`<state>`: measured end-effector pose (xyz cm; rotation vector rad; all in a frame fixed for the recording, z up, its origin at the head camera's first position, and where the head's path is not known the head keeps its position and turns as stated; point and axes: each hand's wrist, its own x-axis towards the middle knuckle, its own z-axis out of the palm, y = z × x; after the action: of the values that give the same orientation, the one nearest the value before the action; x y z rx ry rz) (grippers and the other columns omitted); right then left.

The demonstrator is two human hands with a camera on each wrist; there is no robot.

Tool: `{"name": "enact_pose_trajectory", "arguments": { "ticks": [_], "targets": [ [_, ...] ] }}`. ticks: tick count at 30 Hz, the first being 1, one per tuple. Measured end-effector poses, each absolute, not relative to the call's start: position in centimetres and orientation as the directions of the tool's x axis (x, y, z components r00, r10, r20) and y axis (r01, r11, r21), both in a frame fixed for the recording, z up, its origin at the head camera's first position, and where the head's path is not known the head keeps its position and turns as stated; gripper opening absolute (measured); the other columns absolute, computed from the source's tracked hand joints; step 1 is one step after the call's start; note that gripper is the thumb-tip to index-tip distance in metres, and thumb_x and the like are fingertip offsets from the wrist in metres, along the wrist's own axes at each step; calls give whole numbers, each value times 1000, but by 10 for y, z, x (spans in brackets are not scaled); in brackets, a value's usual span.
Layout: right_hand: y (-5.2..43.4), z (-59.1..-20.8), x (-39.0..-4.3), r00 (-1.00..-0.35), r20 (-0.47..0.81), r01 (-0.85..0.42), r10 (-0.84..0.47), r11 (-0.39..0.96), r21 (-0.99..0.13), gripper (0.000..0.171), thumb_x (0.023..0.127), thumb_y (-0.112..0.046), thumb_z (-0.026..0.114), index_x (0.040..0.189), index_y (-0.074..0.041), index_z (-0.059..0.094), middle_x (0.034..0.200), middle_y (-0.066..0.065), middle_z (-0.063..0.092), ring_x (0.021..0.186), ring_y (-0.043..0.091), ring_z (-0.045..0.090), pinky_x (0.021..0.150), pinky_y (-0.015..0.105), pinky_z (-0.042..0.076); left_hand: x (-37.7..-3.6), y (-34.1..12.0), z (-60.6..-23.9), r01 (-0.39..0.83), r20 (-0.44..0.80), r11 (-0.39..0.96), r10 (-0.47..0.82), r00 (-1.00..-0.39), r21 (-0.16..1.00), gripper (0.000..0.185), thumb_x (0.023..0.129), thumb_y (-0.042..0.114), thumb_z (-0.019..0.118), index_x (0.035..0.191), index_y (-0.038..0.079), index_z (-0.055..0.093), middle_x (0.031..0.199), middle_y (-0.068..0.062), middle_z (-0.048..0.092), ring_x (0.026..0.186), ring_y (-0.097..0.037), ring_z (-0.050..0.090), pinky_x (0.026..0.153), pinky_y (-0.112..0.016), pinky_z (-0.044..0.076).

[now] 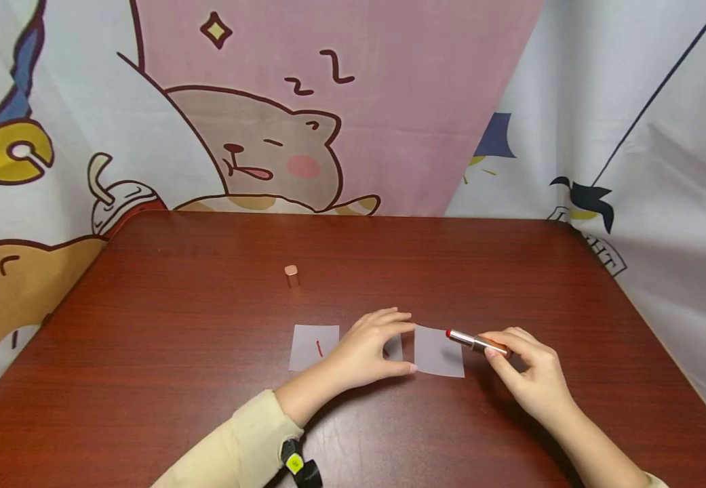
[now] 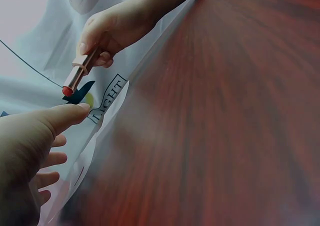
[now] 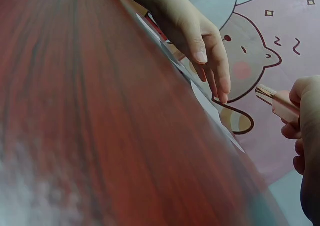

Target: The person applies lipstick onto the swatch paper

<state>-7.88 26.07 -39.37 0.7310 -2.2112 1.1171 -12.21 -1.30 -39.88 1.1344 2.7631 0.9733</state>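
Note:
My right hand (image 1: 536,371) pinches a lipstick (image 1: 464,338) between thumb and fingers. Its red tip points left, above the right-hand white paper (image 1: 435,356), on which no mark shows. At that paper's left edge are the thumb and fingertips of my left hand (image 1: 365,349), spread apart in a loose arch; whether they press on it I cannot tell. Beneath this hand lies a middle paper (image 1: 394,348), mostly hidden, with part of a dark mark showing. Farther left, another white paper (image 1: 305,347) bears a short red stroke. In the left wrist view the lipstick (image 2: 75,80) appears beyond my left thumb.
A rose-gold lipstick cap (image 1: 291,275) stands on the reddish-brown wooden table (image 1: 175,305), behind the papers. Cartoon-printed curtain cloth (image 1: 401,102) hangs at the table's back and sides. A black strap device (image 1: 299,464) sits at my left sleeve.

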Motion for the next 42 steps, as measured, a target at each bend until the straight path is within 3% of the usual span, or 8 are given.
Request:
{"name": "enact_pose_trajectory", "arguments": {
  "ticks": [5,11,15,24,34,42],
  "targets": [
    [273,-401,-79,-728,655,-642,-205,539,-545,28,74,13,69,97,-3,72,80,1,64,75,5,52,65,16,40,-122,-3,-397,626,199,575,632,-749,528,63,80,44,75,134,15,57,141,2,48,137,-19,33,105,-54,31],
    [278,-401,-78,-780,594,-580,-198,585,-567,33,72,15,69,97,-5,72,82,-4,63,77,4,52,67,16,41,-126,6,-398,648,192,584,652,-733,489,65,81,45,74,135,15,56,142,0,48,137,-20,33,110,-42,26],
    [279,-404,-79,-800,563,-561,-208,592,-578,29,75,11,69,97,-8,72,82,-3,63,78,4,52,68,16,41,-128,10,-400,649,174,593,660,-731,476,67,80,48,73,136,15,55,143,0,46,138,-21,31,110,-42,26],
    [276,-408,-85,-771,592,-601,-236,580,-550,32,73,13,70,96,-10,73,83,-6,64,80,4,54,71,16,41,-128,14,-403,635,130,613,664,-737,469,67,80,47,74,135,14,56,145,0,45,139,-21,29,111,-41,24],
    [273,-412,-89,-722,629,-660,-289,562,-499,26,75,7,69,95,-10,72,82,-5,65,75,4,52,63,19,40,-128,16,-406,645,130,633,663,-737,429,66,80,47,73,134,12,57,145,1,44,139,-19,29,111,-38,23],
    [269,-413,-93,-734,596,-654,-324,573,-494,27,74,7,71,95,-11,72,81,-11,61,71,5,47,57,19,37,-128,17,-407,649,145,634,659,-738,421,64,80,46,74,133,12,59,144,1,45,138,-19,30,111,-37,23]
  ]
}}
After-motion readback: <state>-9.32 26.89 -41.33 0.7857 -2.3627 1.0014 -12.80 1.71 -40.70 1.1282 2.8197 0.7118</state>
